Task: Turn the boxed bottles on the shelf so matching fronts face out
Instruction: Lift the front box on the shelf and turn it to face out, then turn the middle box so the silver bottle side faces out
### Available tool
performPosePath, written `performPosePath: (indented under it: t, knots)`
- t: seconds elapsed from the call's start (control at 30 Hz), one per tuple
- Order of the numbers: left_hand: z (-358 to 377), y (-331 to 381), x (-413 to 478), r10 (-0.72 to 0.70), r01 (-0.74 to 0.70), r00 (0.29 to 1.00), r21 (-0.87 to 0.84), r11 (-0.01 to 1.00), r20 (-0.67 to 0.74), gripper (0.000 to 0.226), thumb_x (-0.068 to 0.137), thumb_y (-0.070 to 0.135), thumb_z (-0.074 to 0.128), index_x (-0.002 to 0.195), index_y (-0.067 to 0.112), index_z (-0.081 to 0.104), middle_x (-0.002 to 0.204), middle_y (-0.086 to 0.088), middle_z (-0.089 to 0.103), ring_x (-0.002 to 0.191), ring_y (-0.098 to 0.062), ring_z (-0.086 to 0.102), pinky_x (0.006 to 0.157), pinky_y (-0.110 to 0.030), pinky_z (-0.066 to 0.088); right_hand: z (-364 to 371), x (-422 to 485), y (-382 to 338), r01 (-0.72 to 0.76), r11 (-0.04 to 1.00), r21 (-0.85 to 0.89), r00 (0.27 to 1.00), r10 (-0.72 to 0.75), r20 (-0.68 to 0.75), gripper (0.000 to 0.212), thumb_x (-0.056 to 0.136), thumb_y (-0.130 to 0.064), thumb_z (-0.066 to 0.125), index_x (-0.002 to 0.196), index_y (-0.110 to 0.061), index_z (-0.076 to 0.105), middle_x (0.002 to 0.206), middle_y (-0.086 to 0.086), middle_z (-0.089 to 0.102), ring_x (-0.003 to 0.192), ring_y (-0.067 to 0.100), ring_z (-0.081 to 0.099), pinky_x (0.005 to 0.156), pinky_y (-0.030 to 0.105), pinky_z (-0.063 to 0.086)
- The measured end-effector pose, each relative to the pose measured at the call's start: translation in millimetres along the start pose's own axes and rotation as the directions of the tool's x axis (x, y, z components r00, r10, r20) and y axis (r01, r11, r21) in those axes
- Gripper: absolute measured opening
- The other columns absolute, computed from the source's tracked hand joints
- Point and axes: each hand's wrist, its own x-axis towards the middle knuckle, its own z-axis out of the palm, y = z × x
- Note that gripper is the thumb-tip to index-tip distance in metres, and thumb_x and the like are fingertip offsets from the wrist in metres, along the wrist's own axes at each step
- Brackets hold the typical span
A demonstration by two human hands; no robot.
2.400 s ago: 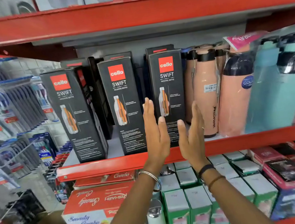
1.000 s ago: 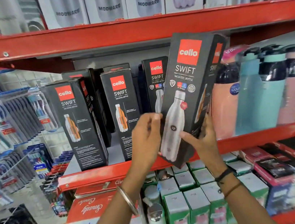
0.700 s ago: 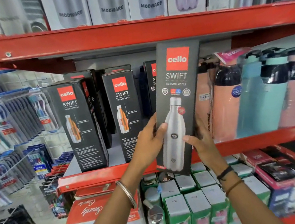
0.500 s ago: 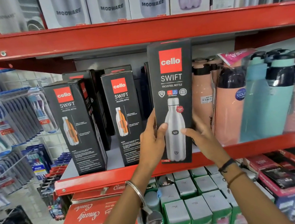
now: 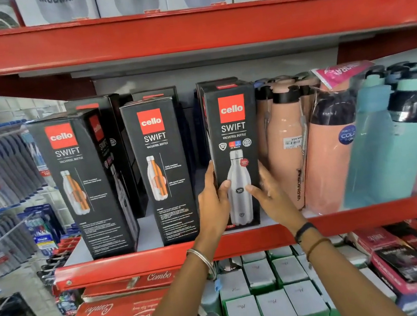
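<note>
On the red shelf, three black Cello Swift boxes stand upright along the front edge, with more black boxes behind them. At the right of the row stands the right-hand box — its front shows a large silver bottle — with its base on the shelf, just beside the peach bottles. Both hands hold it low down: the left hand wraps the box's left edge with the thumb across the front, and the right hand presses the right side, its thumb also on the front. By contrast, the middle box and the left box show a smaller orange-striped bottle picture above small text; the left one is angled so that part of its side panel shows. Teal bottles fill the shelf's far right.
</note>
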Motion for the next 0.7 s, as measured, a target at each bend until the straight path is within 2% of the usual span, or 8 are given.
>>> performPosePath:
  t: [0.07,0.13,0.27,0.37,0.47,0.57,0.63,0.7]
  knots:
    - [3,-6,3,-0.008,0.007,1.000,0.031,0.999,0.003,0.057,0.098,0.026,0.047,0.146,0.043,0.021,0.083,-0.011,0.067,0.067,-0.029,0.063,0.071,-0.045,0.058,3,2,7,0.000,1.000,-0.013,1.000,-0.001,-0.023,0.067,0.095,-0.024,0.052,0.152,-0.023,0.016,0.160,-0.006,0.026,0.147,0.005,0.024,0.122,0.039,0.023]
    - [5,-10,5,-0.032,0.032,0.999,0.045,0.998,0.001,0.058,0.098,0.025,0.046,0.147,0.042,0.020,0.083,-0.019,0.067,0.066,-0.028,0.061,0.070,-0.047,0.055,5,4,11,0.000,0.999,-0.034,0.999,-0.002,-0.048,0.066,0.096,-0.022,0.051,0.152,-0.021,0.017,0.160,-0.005,0.027,0.146,0.007,0.026,0.121,0.034,0.025]
    - [2,-10,4,-0.058,0.054,0.997,0.071,0.996,0.055,0.063,0.099,0.020,0.044,0.150,0.037,0.013,0.085,-0.024,0.068,0.064,-0.026,0.058,0.062,-0.028,0.049,14,4,19,-0.002,0.999,-0.050,0.995,-0.002,-0.096,0.062,0.097,-0.021,0.049,0.151,-0.019,0.019,0.158,-0.001,0.031,0.144,0.010,0.030,0.119,0.034,0.027]
    - [-7,-4,-9,-0.023,0.018,0.996,0.064,0.998,0.089,0.062,0.097,0.013,0.047,0.151,0.028,0.019,0.115,-0.006,0.068,0.092,-0.021,0.067,0.076,-0.011,0.047,28,-6,23,-0.014,1.000,-0.023,0.981,0.010,-0.193,0.059,0.096,-0.023,0.051,0.149,-0.016,0.026,0.155,0.002,0.035,0.143,0.014,0.033,0.118,0.045,0.030]
    - [-25,9,-36,0.097,-0.097,0.995,0.047,0.994,0.004,0.045,0.098,0.014,0.047,0.142,0.019,0.039,0.132,-0.016,0.060,0.114,-0.022,0.059,0.098,-0.027,0.046,54,-28,6,0.052,0.999,-0.013,0.849,-0.052,-0.525,0.049,0.094,-0.019,0.051,0.140,-0.011,0.037,0.147,0.004,0.037,0.138,0.019,0.037,0.116,0.045,0.033]
    - [-53,16,-58,0.320,-0.301,0.930,0.126,0.945,-0.179,0.032,0.099,0.014,0.042,0.130,0.018,0.050,0.145,-0.001,0.047,0.141,-0.014,0.037,0.115,-0.028,0.032,84,-41,-34,0.253,0.957,-0.143,0.670,-0.281,-0.687,0.037,0.090,-0.012,0.049,0.126,-0.001,0.049,0.130,0.011,0.045,0.126,0.020,0.044,0.112,0.027,0.033]
    - [-74,15,-62,0.379,-0.345,0.888,0.167,0.924,-0.259,0.033,0.099,0.018,0.038,0.129,0.012,0.051,0.147,-0.002,0.043,0.143,-0.015,0.031,0.116,-0.029,0.028,106,-36,-55,0.301,0.940,-0.162,0.709,-0.334,-0.622,0.037,0.090,-0.011,0.052,0.124,0.000,0.050,0.128,0.014,0.048,0.124,0.017,0.045,0.110,0.020,0.032]
    - [-92,13,-59,0.321,-0.294,0.889,0.131,0.947,-0.325,0.040,0.099,0.022,0.035,0.136,0.011,0.046,0.149,0.002,0.038,0.145,-0.013,0.028,0.117,-0.029,0.025,129,-26,-68,0.243,0.959,-0.142,0.807,-0.282,-0.519,0.047,0.090,-0.016,0.057,0.133,-0.001,0.044,0.136,0.016,0.045,0.131,0.019,0.041,0.112,0.023,0.032]
